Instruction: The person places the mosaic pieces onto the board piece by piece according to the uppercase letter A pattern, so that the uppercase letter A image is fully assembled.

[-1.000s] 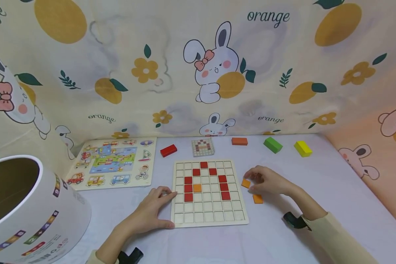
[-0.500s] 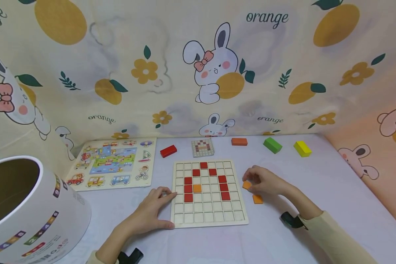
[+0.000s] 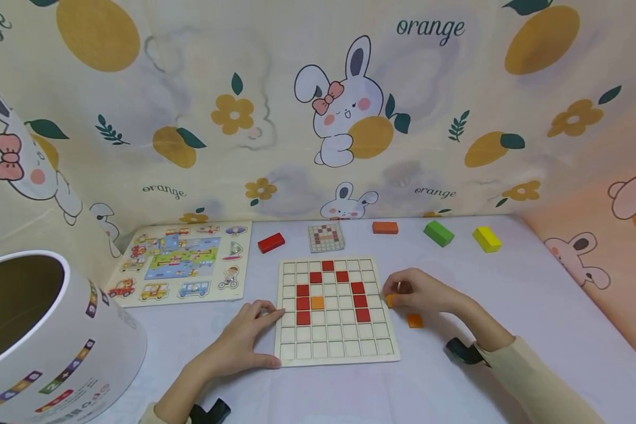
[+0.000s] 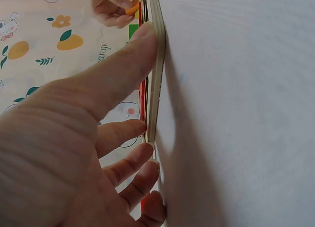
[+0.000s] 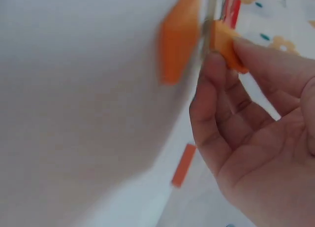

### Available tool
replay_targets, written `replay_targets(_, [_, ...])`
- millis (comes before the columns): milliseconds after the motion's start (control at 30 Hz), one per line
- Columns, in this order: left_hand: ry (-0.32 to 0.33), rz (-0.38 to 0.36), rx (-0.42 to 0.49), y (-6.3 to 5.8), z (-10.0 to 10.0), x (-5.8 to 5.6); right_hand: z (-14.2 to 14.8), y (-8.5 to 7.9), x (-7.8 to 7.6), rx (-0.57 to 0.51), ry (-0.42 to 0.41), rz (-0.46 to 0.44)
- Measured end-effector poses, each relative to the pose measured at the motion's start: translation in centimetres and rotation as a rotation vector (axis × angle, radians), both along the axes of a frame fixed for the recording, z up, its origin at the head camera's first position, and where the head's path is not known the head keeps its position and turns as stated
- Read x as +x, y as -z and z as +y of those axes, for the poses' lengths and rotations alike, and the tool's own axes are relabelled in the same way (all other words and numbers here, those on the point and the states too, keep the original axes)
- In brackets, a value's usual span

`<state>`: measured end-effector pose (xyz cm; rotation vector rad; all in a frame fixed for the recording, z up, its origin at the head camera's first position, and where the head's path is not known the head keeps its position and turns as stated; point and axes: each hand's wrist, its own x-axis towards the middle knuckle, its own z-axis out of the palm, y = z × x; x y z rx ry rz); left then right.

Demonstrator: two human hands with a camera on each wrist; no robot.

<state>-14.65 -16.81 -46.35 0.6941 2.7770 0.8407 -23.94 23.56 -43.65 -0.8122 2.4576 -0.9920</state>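
Observation:
The right hand (image 3: 423, 290) pinches an orange square tile (image 5: 227, 46) between thumb and finger, close to the board's right edge and a little above the table. A second orange tile (image 3: 415, 321) lies on the table below that hand. The left hand (image 3: 242, 337) touches the left edge of the square grid board (image 3: 339, 350), its thumb near the lower corner and a finger farther up; its fingers are extended in the left wrist view. Red tiles (image 3: 303, 303) form an arch on the board, and one orange tile (image 3: 317, 302) fills a cell inside it.
Behind the board lie a small pattern card (image 3: 326, 237), a red block (image 3: 271, 242), an orange block (image 3: 385, 228), a green block (image 3: 438, 233) and a yellow block (image 3: 487, 239). A vehicle picture puzzle (image 3: 164, 292) lies at left, behind a large white tub (image 3: 100, 347).
The right hand has taken hold of the upper loose orange tile and moved it slightly left toward the board. The left hand and the board stay where they were.

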Motion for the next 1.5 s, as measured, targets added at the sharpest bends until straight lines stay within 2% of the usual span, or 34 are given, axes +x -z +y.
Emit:
replay_targets(167, [-0.001,-0.007,0.007,0.1,0.1,0.0,-1.5,-0.9,-0.3,0.011,-0.016,0.019])
replay_targets(433, [0.006,-0.006,0.009,0.0,0.1,0.0,-5.2,-1.4,-0.7,-0.123,-0.070,0.012])
replay_targets(700, [-0.003,-0.007,0.002,-0.1,-0.2,0.0,-10.0,-1.4,-1.6,-0.122,-0.163,0.027])
replay_targets(867, [0.001,-0.012,0.002,0.0,-0.1,0.0,-11.9,-0.9,-1.6,-0.104,-0.192,0.047])
replay_targets(1233, [0.006,-0.005,0.005,-0.2,0.0,0.0,-12.2,-0.9,-1.2,-0.061,-0.135,0.006])
replay_targets(1500, [0.003,-0.013,0.011,-0.2,0.1,0.0,-12.1,-0.8,-1.0,-0.024,-0.107,0.028])
